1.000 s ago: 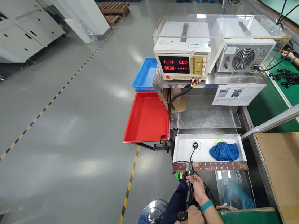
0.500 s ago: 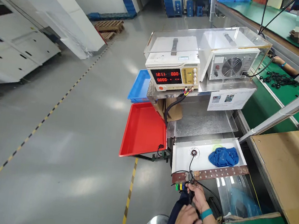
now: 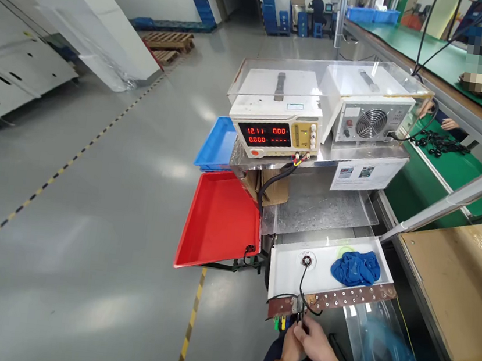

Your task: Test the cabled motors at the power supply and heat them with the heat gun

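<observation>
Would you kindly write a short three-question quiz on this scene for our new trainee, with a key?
1. True or false: the left hand and right hand are close together, just in front of the brown strip.
2. Which tray holds the crumpled blue item?
A) the red tray
B) the white tray
C) the blue tray
3. Fill in: the upper-left reading on the red-lit display is ____.

Key: 1. True. 2. B. 3. 12.11.
</observation>
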Available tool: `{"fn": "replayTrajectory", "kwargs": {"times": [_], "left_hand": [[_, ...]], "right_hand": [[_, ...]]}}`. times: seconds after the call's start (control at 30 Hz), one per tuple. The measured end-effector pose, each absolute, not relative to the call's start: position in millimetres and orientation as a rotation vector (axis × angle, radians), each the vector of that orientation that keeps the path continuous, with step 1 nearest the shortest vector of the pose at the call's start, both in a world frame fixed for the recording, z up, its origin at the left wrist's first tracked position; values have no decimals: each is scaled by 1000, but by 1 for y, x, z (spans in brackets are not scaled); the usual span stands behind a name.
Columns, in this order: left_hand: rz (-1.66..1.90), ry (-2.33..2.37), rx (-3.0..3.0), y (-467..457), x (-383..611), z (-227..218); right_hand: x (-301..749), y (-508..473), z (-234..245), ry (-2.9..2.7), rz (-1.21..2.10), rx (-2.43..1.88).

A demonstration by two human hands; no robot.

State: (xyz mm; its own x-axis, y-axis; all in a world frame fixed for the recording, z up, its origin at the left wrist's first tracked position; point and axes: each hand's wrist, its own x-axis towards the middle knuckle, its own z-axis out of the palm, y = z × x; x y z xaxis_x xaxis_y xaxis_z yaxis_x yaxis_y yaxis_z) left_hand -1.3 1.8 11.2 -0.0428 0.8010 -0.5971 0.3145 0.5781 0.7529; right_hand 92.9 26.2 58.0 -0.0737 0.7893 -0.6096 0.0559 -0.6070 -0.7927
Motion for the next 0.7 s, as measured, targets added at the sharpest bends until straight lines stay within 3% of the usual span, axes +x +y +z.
{"fn": "replayTrajectory", "kwargs": {"times": [0.23, 0.37, 0.7], "left_hand": [[312, 1709, 900, 5, 15, 19], [190, 1687, 915, 10, 17, 19], [648, 1780, 639, -9, 13, 5]], "right_hand": [[115, 159, 39, -1615, 1086, -2016], [99, 211, 6, -2111, 1021, -2087], [94, 208, -16, -2212, 923, -2092]]}}
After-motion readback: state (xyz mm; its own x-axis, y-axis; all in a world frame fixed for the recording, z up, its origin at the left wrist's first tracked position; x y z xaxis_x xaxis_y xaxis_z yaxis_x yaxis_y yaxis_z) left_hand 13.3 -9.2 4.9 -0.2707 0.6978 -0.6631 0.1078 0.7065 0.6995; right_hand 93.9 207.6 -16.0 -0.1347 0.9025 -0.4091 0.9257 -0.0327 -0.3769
